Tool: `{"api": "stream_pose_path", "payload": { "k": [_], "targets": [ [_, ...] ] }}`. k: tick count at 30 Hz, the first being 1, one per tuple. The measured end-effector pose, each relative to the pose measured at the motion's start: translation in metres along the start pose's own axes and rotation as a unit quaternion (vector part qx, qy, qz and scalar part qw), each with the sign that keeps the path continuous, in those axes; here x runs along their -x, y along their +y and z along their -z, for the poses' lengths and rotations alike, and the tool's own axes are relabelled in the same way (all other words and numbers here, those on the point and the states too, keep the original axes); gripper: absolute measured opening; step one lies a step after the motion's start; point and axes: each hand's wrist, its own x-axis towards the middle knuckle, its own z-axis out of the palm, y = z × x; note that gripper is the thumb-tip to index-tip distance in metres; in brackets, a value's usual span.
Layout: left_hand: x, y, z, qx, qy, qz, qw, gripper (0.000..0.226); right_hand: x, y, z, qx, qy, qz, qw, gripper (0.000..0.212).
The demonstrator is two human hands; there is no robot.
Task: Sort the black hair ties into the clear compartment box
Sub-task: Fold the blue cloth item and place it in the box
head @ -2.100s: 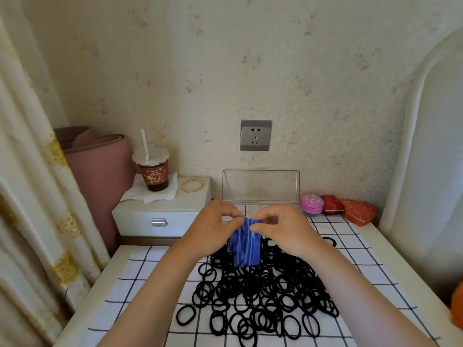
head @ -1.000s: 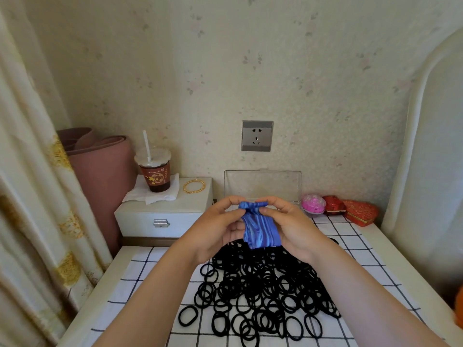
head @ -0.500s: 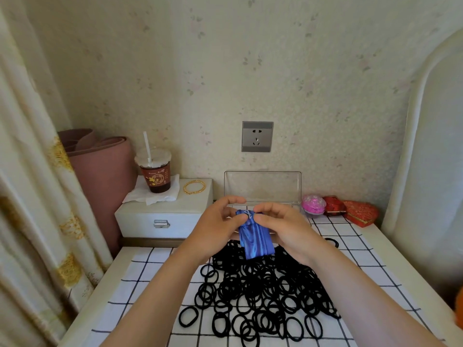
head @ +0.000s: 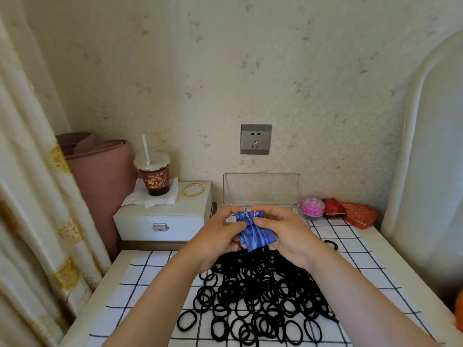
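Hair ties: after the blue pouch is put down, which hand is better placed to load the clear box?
Probably the right hand: it sits directly in front of the clear box, while the left hand is nearer its left edge. Both pinch the blue pouch above the hair ties.

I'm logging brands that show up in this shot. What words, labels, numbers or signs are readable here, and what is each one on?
No text here is legible.
On the drink cup, the brown sleeve carries a gold emblem and tiny print: too blurred to read.
On the blue pouch, a white line drawing near the top: no letters can be made out.
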Motion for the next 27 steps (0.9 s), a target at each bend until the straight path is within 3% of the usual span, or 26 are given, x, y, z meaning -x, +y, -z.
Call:
{"api": "stream_pose_path", "payload": {
  "k": [4, 9, 14, 22, 27],
  "targets": [
    [-0.002, -0.001, 0.003, 0.119, -0.024, 0.011, 0.993, 0.022, -0.001, -0.003, 0.002, -0.027, -0.013, -0.013, 0.999, 0.025],
    [0.002, 0.003, 0.001, 0.188, -0.064, 0.030, 0.980, 0.022, -0.001, -0.003, 0.005, -0.003, -0.001, -0.018, 1.000, 0.025],
    [0.001, -0.002, -0.005, 0.065, 0.014, -0.012, 0.998, 0.017, -0.001, -0.004, 0.005, -0.007, -0.001, -0.013, 1.000, 0.019],
    [0.001, -0.006, -0.003, -0.061, 0.089, -0.077, 0.991, 0.030, 0.001, 0.002, 0.005, 0.122, -0.034, -0.040, 0.991, 0.020],
    [-0.001, -0.006, -0.001, -0.073, 0.037, -0.013, 0.997, 0.021, 0.002, 0.005, 0.005, 0.115, -0.002, -0.029, 0.993, 0.020]
  ]
}}
